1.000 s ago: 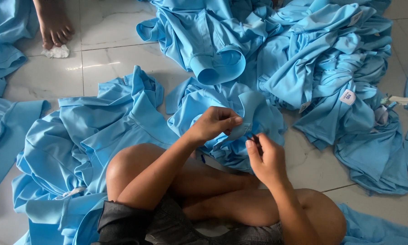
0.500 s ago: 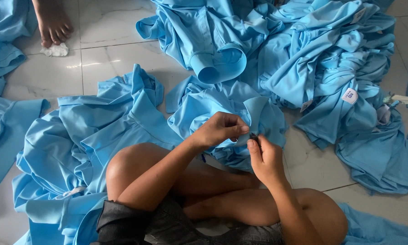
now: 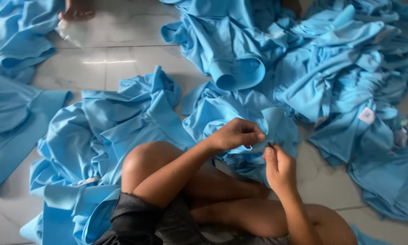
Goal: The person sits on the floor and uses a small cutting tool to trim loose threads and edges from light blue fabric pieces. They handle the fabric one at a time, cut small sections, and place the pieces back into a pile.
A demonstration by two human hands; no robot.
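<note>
I sit cross-legged on a pale tiled floor with a light blue garment (image 3: 222, 113) bunched in front of my knees. My left hand (image 3: 237, 134) pinches a fold of that garment at its near edge. My right hand (image 3: 279, 167) is closed around a small dark tool (image 3: 270, 145), whose tip pokes up right beside the pinched fold. The two hands are a few centimetres apart. What kind of tool it is cannot be made out.
A large heap of the same blue garments (image 3: 331, 77) fills the right and far side, one showing a white label (image 3: 366, 115). Another pile (image 3: 99, 149) lies at my left knee, more at the far left (image 3: 13, 113). Another person's bare foot (image 3: 77, 10) rests at the top.
My left hand has shifted slightly right along the fabric toward my right hand, and the view has tilted down a little. My right hand stays near the same spot.
</note>
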